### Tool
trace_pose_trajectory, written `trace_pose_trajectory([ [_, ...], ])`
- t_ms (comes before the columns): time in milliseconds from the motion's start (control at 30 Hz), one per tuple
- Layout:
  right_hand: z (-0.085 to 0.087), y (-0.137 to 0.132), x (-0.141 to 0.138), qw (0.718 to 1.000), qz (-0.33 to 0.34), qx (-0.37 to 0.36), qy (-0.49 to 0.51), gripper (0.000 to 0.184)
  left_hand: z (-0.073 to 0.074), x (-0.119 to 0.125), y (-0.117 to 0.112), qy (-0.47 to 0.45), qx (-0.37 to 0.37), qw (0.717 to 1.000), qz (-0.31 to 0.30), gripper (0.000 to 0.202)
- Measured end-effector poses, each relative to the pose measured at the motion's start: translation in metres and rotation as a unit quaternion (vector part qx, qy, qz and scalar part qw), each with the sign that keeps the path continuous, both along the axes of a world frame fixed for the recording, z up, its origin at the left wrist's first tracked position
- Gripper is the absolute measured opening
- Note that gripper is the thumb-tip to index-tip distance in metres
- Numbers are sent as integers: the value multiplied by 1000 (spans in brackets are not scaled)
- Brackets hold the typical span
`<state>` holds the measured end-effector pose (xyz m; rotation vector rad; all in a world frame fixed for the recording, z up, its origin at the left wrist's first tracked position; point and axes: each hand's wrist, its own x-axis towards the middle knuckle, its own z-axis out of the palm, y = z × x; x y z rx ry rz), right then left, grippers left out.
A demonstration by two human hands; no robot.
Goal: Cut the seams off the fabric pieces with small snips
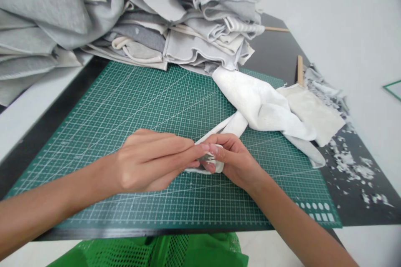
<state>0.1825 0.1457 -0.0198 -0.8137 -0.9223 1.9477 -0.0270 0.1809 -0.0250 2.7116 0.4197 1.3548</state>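
Note:
A white piece of fabric lies crumpled on the green cutting mat. One narrow, folded end of it runs down toward the front and reaches both hands. My right hand pinches that end between thumb and fingers, and the fabric curls around the fingertips. From the left, my left hand meets it with fingers pressed together, their tips closed on the fabric's edge beside the right thumb. Between the two hands the cloth forms a small open loop. Part of what the left fingertips grip is hidden behind them.
Tall stacks of folded grey and white fabric stand along the back. At right are a beige cloth piece, a wooden stick and scattered fabric scraps on the black tabletop. A green mesh basket sits below the front edge.

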Motion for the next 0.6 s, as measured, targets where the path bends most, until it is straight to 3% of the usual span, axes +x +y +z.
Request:
trace_pose_trajectory([
  [600,-2,2,0,999,15,11,29,15,4,3,0,9,4,1000,-3,39],
])
